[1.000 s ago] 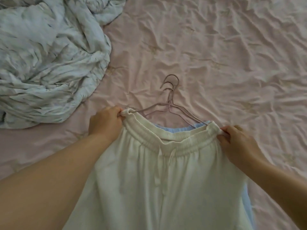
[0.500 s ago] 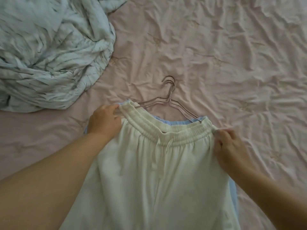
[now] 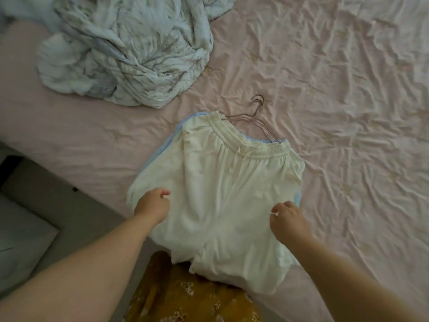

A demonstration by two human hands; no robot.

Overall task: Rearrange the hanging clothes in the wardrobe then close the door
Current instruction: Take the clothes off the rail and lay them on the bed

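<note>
Looking at this, the cream trousers [image 3: 222, 194] are spread flat on the pink bed sheet [image 3: 348, 89], waistband at the far end, stacked on a light blue garment [image 3: 297, 196] that peeks out along both sides, with thin wire hangers [image 3: 253, 118] poking out past the waistband. Both hands hover low over the legs of the trousers: left hand [image 3: 152, 206] near the left edge, right hand [image 3: 289, 220] near the right edge, fingers loosely curled and each grip empty as far as I can see, though I honestly can't tell if the knuckles brush the fabric. My guess is the step is getting this pile neat on its hangers before it goes to the wardrobe, which isn't in view. If so, I'd smooth outward from the middle seam with flat palms, square the two layers so the blue one stops sticking out, then lift by the hanger hooks together, not by the cloth, since the waistband looks likely to slide off thin wire. The crumpled pale blanket [image 3: 125, 49] at the far left is well apart, so no snagging there.
</note>
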